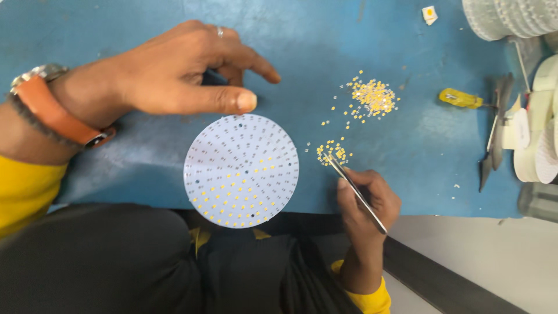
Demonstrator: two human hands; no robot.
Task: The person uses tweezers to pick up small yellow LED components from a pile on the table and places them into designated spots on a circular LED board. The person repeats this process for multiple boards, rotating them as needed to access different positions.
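A round white circuit board (241,170) lies on the blue table (325,40), with small yellow chips filling its near part. My left hand (186,72) hovers just beyond the board, fingers spread, thumb near the board's far rim, holding nothing. My right hand (366,200) grips metal tweezers (354,189) whose tips reach into a small heap of yellow chips (332,151) right of the board. A larger pile of yellow chips (372,96) lies farther back.
A yellow-handled tool (460,99) lies at the right. Stacks of white round boards (505,17) and white discs (537,134) stand along the right edge. A small white and yellow piece (429,14) sits at the back. My dark trousers are below the table edge.
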